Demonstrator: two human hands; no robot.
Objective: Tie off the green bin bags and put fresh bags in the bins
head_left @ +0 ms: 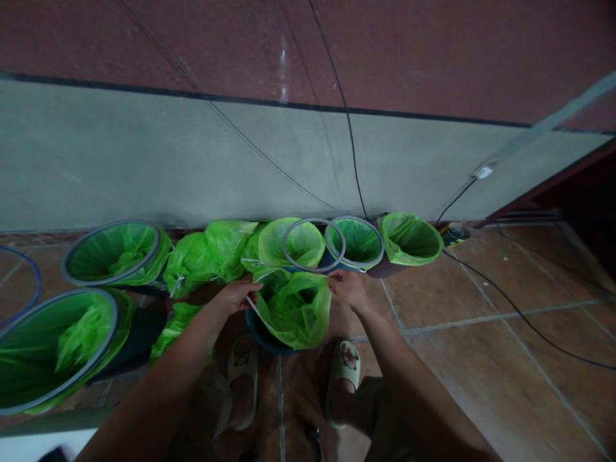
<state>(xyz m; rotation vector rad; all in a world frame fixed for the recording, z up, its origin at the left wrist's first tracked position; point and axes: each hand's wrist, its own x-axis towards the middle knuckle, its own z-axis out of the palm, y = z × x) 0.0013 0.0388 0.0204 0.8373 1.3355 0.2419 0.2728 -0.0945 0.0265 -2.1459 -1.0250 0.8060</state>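
Observation:
A green plastic bag (296,314) is spread wide inside a dark blue bin (269,341) on the floor between my feet. My left hand (237,296) pinches the bag's left edge, where a white drawstring shows. Across from it, my right hand (347,289) grips the bag's right edge. Just behind the bag, a loose grey ring (313,267) rests across the tops of two lined bins. One is a bin with a pale green liner (269,245); the other is a bin with a grey rim (382,247).
Two large lined bins with grey rims, the rear one (156,247) and the front one (114,321), stand at left. Knotted green bags (192,263) lie beside them. A lined brown bin (394,262) is at right. Black cable (514,314) crosses the tiled floor.

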